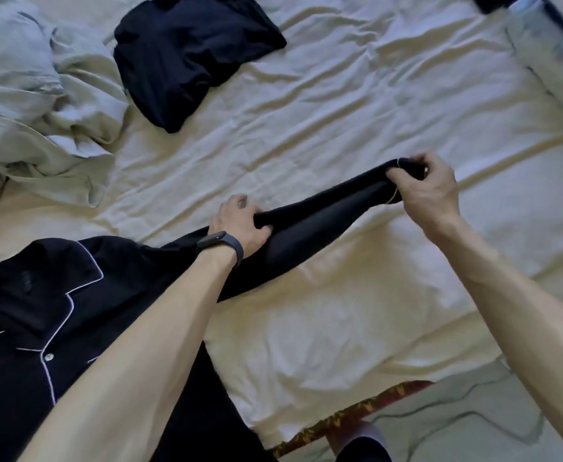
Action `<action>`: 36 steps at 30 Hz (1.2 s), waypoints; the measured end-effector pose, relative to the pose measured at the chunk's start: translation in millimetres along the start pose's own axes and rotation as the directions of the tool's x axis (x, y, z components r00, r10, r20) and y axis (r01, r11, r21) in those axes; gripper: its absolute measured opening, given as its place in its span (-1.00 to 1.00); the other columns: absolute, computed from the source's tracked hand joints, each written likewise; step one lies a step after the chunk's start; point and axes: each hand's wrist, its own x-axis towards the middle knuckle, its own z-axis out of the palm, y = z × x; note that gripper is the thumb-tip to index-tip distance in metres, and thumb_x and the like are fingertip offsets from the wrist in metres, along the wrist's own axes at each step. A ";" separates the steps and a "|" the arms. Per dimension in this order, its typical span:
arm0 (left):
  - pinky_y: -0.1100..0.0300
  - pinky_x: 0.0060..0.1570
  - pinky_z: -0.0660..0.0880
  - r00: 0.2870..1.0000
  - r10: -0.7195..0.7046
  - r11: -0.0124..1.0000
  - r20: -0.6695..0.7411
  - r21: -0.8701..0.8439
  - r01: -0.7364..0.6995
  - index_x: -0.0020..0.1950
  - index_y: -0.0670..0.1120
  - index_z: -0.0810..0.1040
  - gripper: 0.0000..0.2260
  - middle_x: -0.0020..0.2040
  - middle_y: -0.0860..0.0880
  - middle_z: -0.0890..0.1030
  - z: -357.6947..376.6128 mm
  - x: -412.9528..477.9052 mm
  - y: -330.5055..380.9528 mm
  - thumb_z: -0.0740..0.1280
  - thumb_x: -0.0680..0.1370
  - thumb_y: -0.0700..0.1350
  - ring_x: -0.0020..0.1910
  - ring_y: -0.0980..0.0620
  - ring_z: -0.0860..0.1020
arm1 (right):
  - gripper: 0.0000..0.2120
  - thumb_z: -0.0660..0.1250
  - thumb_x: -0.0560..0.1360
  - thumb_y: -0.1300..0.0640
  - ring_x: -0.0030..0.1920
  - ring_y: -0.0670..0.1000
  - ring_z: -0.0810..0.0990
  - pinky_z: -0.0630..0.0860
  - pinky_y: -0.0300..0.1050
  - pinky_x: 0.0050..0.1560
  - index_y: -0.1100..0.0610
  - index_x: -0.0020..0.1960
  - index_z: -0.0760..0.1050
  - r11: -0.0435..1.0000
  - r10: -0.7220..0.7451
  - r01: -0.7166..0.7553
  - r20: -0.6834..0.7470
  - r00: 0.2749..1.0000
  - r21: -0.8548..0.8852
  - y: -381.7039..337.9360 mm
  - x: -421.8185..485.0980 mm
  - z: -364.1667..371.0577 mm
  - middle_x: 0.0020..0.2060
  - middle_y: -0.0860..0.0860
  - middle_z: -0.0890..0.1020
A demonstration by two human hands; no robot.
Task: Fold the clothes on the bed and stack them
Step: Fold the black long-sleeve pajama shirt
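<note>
One dark garment (187, 58) lies folded far on the bed (340, 111). My left hand (240, 225) grips the shirt (33, 311) sleeve (323, 218), my right hand (430, 188) pinches its cuff; folding is not done.

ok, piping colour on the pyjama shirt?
White piping on the dark navy pyjama shirt; head view.

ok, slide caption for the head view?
Left hand and right hand grip a sleeve of the dark piped shirt on the bed, dark garment beyond.
</note>
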 end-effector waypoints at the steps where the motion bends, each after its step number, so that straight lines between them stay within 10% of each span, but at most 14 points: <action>1: -0.01 0.35 0.36 1.000 0.001 1.000 -0.007 0.011 -0.001 0.30 0.00 0.56 -0.61 0.45 -0.07 0.35 -0.2 6.7 4.0 0.32 0.55 0.15 0.41 -0.12 0.34 | -0.87 0.45 0.41 -0.06 -0.09 -0.16 0.65 0.59 -0.18 -0.01 -0.09 -0.08 0.57 1.000 -0.006 0.006 0.016 1.000 0.008 -2.7 12.8 -2.8 -0.17 -0.15 0.65; 6: 0.00 0.14 0.41 0.972 -0.078 0.983 -0.223 -0.181 0.038 0.16 -0.09 0.55 -0.71 0.17 -0.10 0.52 0.3 20.3 19.3 0.27 0.62 0.10 0.19 -0.17 0.48 | -0.59 0.47 0.44 -0.22 0.08 -0.06 0.59 0.45 -0.23 0.04 -0.03 0.18 0.54 0.980 0.035 -0.023 0.060 0.998 -0.198 16.6 43.2 -5.2 -0.05 -0.17 0.60; 10: -0.03 0.31 0.34 0.917 -0.089 0.983 -0.389 -0.180 0.019 0.24 -0.03 0.54 -0.75 0.33 -0.07 0.47 7.5 15.4 17.8 0.29 0.62 0.04 0.32 -0.12 0.44 | -0.32 0.46 0.35 -0.41 0.17 0.01 0.55 0.47 -0.03 0.19 -0.02 0.28 0.41 0.933 0.188 -0.125 0.160 0.969 -0.338 47.0 26.6 -3.6 0.12 -0.09 0.59; 18: -0.26 0.53 -0.03 0.839 -0.268 0.959 -0.473 -0.216 0.185 0.57 0.03 0.23 -0.45 0.62 -0.08 0.09 49.5 -32.6 20.5 0.25 0.60 0.07 0.59 -0.13 0.08 | -0.79 0.37 0.52 -0.14 -0.13 0.00 0.62 0.48 -0.12 -0.16 -0.02 -0.16 0.58 0.974 0.147 -0.137 0.043 0.988 -0.179 51.9 24.5 -5.7 -0.25 -0.16 0.62; 26: -0.28 0.51 -0.25 0.895 -0.444 0.878 -0.044 -0.219 0.425 0.60 0.27 -0.23 -0.39 0.63 0.04 -0.28 85.0 -42.4 -1.8 -0.04 0.62 0.34 0.60 -0.11 -0.30 | -0.73 0.21 0.57 -0.12 0.07 0.24 0.53 0.41 0.04 0.04 0.07 0.05 0.50 0.886 0.194 -0.216 -0.096 0.976 -0.411 71.6 16.1 -0.3 0.07 0.17 0.63; 32: -0.21 0.53 -0.25 0.982 -0.186 0.969 -0.028 -0.174 0.178 0.61 0.25 -0.17 -0.37 0.63 0.02 -0.29 65.1 -8.3 3.8 0.01 0.62 0.35 0.60 -0.04 -0.29 | -0.32 0.30 0.50 -0.06 0.50 0.30 0.24 0.20 0.24 0.42 0.14 0.54 0.23 0.786 -0.202 0.085 -0.125 0.971 -0.613 65.0 -33.2 25.8 0.54 0.21 0.25; 36: -0.16 0.52 -0.28 0.971 -0.081 0.989 -0.224 -0.139 0.051 0.63 0.22 -0.09 -0.45 0.66 0.03 -0.14 66.2 -29.3 6.2 0.00 0.67 0.23 0.62 0.02 -0.20 | -0.35 0.29 0.52 -0.09 0.61 0.20 0.12 0.10 0.31 0.50 0.12 0.55 0.33 0.664 -0.388 0.402 0.169 0.906 -0.631 58.8 -86.2 63.1 0.61 0.17 0.19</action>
